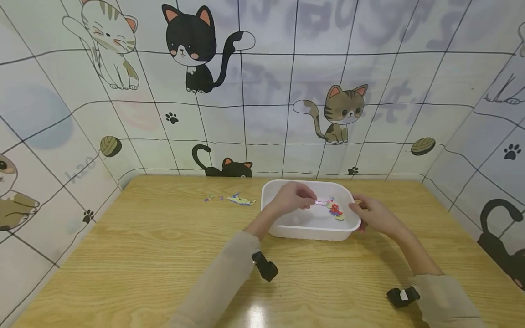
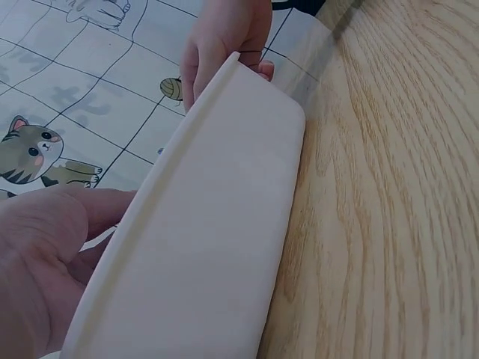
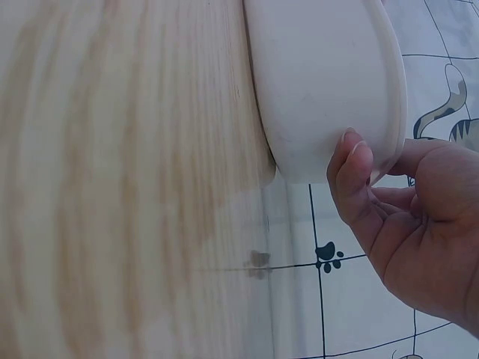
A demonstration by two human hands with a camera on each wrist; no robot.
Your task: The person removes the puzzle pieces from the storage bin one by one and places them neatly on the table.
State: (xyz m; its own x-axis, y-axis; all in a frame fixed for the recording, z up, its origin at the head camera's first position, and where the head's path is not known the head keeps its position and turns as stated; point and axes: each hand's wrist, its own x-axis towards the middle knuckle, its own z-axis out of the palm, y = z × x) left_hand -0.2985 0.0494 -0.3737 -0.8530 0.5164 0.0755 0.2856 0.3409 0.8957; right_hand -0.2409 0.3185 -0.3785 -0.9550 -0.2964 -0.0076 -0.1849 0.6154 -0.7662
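A white plastic bin (image 1: 309, 233) stands on the wooden table. My left hand (image 1: 293, 198) reaches over its near left side and pinches the end of a small flat pink-purple piece (image 1: 323, 203) inside it. My right hand (image 1: 375, 214) grips the bin's right end, thumb over the rim and fingers against the outer wall (image 3: 329, 90). Beside the pink-purple piece, a red and yellow flat cutout (image 1: 336, 211) lies on the bin's floor. In the left wrist view the bin's wall (image 2: 202, 202) hides the left fingertips and the pieces.
On the table left of the bin lie a flat yellow and blue piece (image 1: 241, 199) and several tiny coloured bits (image 1: 209, 198). A wall covering printed with cats (image 1: 266, 123) rises behind the table's back edge and at both sides.
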